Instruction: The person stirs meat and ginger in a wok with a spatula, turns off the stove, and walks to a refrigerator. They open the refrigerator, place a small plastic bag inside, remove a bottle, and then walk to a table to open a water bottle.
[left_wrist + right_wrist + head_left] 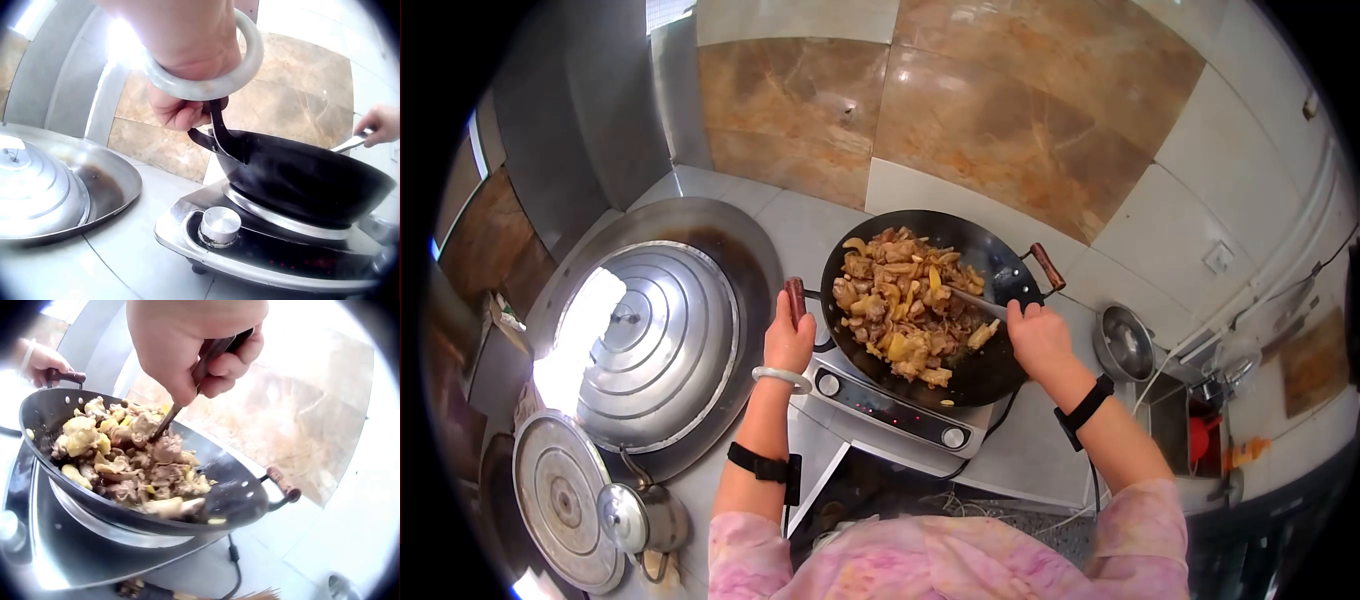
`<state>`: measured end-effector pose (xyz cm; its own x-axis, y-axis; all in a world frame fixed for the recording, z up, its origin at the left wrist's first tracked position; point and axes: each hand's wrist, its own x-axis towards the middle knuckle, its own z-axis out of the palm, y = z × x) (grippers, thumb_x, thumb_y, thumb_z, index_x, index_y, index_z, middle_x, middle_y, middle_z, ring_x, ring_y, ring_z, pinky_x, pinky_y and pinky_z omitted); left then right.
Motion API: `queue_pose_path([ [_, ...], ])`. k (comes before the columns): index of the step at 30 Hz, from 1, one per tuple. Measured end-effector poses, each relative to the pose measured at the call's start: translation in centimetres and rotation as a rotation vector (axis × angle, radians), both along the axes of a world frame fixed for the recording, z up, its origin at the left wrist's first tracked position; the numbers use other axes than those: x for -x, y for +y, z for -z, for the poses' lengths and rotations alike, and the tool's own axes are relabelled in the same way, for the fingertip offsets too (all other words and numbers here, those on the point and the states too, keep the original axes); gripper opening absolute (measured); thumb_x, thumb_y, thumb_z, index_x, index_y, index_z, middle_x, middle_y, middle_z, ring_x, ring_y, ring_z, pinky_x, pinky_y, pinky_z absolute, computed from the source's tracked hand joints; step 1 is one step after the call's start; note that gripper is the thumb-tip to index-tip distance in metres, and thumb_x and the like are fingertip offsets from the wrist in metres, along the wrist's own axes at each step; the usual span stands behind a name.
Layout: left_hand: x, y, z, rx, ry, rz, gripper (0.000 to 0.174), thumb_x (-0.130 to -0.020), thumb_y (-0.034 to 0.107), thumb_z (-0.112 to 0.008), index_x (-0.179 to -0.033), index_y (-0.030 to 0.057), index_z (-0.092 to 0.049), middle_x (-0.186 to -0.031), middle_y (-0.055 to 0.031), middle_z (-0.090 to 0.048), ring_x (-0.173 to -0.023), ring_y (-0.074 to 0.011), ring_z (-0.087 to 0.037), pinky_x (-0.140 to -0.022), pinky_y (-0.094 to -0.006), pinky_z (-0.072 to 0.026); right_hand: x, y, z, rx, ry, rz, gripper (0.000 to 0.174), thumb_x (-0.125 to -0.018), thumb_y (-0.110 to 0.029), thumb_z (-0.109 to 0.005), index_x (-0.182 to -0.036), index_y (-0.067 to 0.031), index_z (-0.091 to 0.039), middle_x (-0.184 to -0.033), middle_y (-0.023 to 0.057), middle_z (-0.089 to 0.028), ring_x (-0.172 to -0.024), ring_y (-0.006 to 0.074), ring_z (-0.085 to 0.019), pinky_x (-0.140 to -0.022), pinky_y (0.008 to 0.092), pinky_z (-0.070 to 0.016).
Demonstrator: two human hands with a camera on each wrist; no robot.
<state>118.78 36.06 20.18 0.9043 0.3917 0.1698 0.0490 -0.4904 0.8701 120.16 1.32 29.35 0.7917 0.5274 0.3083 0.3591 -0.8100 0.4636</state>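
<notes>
A black wok (992, 374) sits on an electric cooktop (890, 412), holding chunks of cooked meat (890, 285) with yellow pieces among them. My left hand (788, 340) grips the wok's left wooden handle (796, 296); a pale bangle (212, 87) circles that wrist. Over the wok's right side, my right hand (1042, 342) holds a metal-handled cooking utensil (201, 372) with fingers curled round it. The utensil slants down and left into the meat, and its head is hidden there. The right wooden handle (1048, 266) of the wok is untouched.
To the left a domed metal lid (665, 340) covers a big built-in pan (755, 265). A flat round lid (560, 500) and a metal kettle (645, 515) stand near front left. A steel bowl (1125, 343) is at right, before the sink. Tiled wall (790, 100) rises behind.
</notes>
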Motion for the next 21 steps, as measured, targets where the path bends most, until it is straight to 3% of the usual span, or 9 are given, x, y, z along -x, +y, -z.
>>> queue_pose_path([
  [1,0.0,0.1,0.0,0.000,-0.002,-0.003,0.062,-0.082,0.027,-0.048,-0.135,-0.0002,-0.032,-0.109,-0.0288,-0.057,-0.103,-0.0404,-0.055,-0.088,-0.0406,-0.0426,0.0,-0.4,-0.3,0.086,-0.137,-0.076,0.021,-0.068,-0.010,-0.059,-0.087,-0.0028,-0.057,-0.065,0.0088,-0.056,-0.063,0.0216,-0.059,-0.052,0.0304,-0.0474],
  [5,0.0,-0.1,0.0,-0.025,0.034,-0.011,0.061,-0.082,0.026,-0.049,-0.135,0.0001,-0.032,-0.108,-0.0291,-0.057,-0.102,-0.0413,-0.055,-0.087,-0.0417,-0.0429,2.5,-1.4,-3.3,0.180,-0.255,-0.241,0.030,-0.068,-0.012,-0.059,-0.096,-0.0009,-0.060,-0.065,0.0060,-0.051,-0.061,0.0197,-0.053,-0.050,0.0288,-0.0421],
  [15,-0.1,0.0,0.4,0.019,-0.056,0.006,0.056,-0.081,0.024,-0.052,-0.131,0.0041,-0.036,-0.102,-0.0236,-0.059,-0.092,-0.0373,-0.059,-0.081,-0.0392,-0.0450,7.7,-2.6,-10.6,0.239,-0.307,-0.337,0.031,-0.071,-0.013,-0.058,-0.100,-0.0038,-0.061,-0.068,0.0044,-0.047,-0.063,0.0192,-0.049,-0.051,0.0292,-0.0389],
  [19,0.2,-0.1,0.1,0.054,-0.081,0.018,0.057,-0.081,0.024,-0.052,-0.131,0.0038,-0.036,-0.104,-0.0234,-0.059,-0.094,-0.0362,-0.059,-0.083,-0.0380,-0.0443,8.1,-3.7,-13.3,0.194,-0.221,-0.110,0.022,-0.070,-0.013,-0.061,-0.092,-0.0080,-0.062,-0.069,0.0080,-0.051,-0.065,0.0241,-0.054,-0.053,0.0342,-0.0426],
  [21,0.3,-0.1,-0.1,0.089,-0.042,0.025,0.058,-0.081,0.024,-0.052,-0.132,0.0035,-0.035,-0.105,-0.0238,-0.059,-0.096,-0.0359,-0.059,-0.084,-0.0375,-0.0439,8.0,-4.2,-15.4,0.156,0.066,0.060,0.017,-0.069,-0.017,-0.065,-0.083,-0.0078,-0.063,-0.065,0.0115,-0.054,-0.066,0.0282,-0.057,-0.056,0.0375,-0.0455],
])
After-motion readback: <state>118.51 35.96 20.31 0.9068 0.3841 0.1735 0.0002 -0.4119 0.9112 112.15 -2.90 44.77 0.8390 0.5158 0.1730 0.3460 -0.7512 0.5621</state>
